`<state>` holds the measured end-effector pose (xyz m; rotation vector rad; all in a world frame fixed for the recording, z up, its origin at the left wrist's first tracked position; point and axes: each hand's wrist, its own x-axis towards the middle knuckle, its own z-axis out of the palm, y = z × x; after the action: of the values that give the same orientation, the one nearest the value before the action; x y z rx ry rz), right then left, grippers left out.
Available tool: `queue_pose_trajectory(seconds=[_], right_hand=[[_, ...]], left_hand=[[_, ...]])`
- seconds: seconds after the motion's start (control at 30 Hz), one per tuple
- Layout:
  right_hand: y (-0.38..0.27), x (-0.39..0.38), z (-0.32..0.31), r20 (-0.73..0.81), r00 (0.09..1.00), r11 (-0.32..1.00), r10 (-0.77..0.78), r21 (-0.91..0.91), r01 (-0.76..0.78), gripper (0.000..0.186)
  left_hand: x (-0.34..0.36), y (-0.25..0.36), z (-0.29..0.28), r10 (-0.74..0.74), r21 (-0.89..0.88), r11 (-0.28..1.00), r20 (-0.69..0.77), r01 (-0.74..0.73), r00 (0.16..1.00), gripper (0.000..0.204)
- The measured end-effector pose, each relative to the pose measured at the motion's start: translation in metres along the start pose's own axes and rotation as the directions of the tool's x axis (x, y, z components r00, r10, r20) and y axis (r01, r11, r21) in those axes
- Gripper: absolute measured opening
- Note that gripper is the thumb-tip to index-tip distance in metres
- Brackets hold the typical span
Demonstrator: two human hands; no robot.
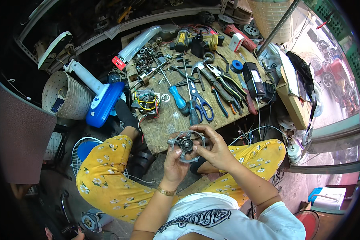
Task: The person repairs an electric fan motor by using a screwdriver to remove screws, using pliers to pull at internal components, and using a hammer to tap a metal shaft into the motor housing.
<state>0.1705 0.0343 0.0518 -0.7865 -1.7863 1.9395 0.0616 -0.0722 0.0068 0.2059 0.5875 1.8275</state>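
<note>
Both hands hold a round grey metal motor end cover [193, 139] in front of me, at the near edge of the wooden worktable [156, 134]. It has an open ring, spokes and a dark central hub. My left hand [175, 162] grips its left and lower side, thumb against the metal. My right hand [216, 148] curls round the right side, with the thumb near the hub and fingers over the top rim. Just beyond lie a blue-handled screwdriver [177, 97], scissors [204, 110] and another screwdriver [193, 114]. A motor with coloured wires [147, 100] sits left of them, beside a small ring [165, 97].
A hammer [212, 80] and several pliers [236, 86] lie right of centre, beside a black charger [253, 78]. Loose screws [148, 60] are heaped at the back left. A blue fan base [106, 104] and perforated bin [68, 96] stand left; a cardboard box [294, 98] stands right.
</note>
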Motion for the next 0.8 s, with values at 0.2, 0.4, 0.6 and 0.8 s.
queue_pose_trajectory(seconds=[0.2, 0.4, 0.6, 0.8], right_hand=[[0.012, 0.006, 0.001, -0.071, 0.972, 0.933, -0.224, -0.305, 0.193, 0.044], [0.012, 0.005, 0.004, -0.115, 0.978, 0.915, -0.176, -0.386, 0.119, 0.039], [0.034, 0.011, 0.005, -0.111, 0.972, 0.952, -0.208, -0.252, 0.175, 0.038], [0.033, 0.015, 0.011, -0.095, 0.985, 0.943, -0.141, -0.317, 0.105, 0.036]], left_hand=[[0.0, -0.004, 0.0, 0.015, 0.073, 0.997, 0.031, -0.017, 0.999, 0.051], [-0.005, -0.01, -0.006, 0.001, 0.155, 0.988, -0.047, 0.006, 0.999, 0.058], [-0.008, -0.009, -0.017, -0.047, 0.07, 0.996, -0.096, 0.053, 0.994, 0.058], [-0.005, -0.012, -0.02, 0.011, 0.107, 0.994, -0.111, 0.001, 0.994, 0.051]])
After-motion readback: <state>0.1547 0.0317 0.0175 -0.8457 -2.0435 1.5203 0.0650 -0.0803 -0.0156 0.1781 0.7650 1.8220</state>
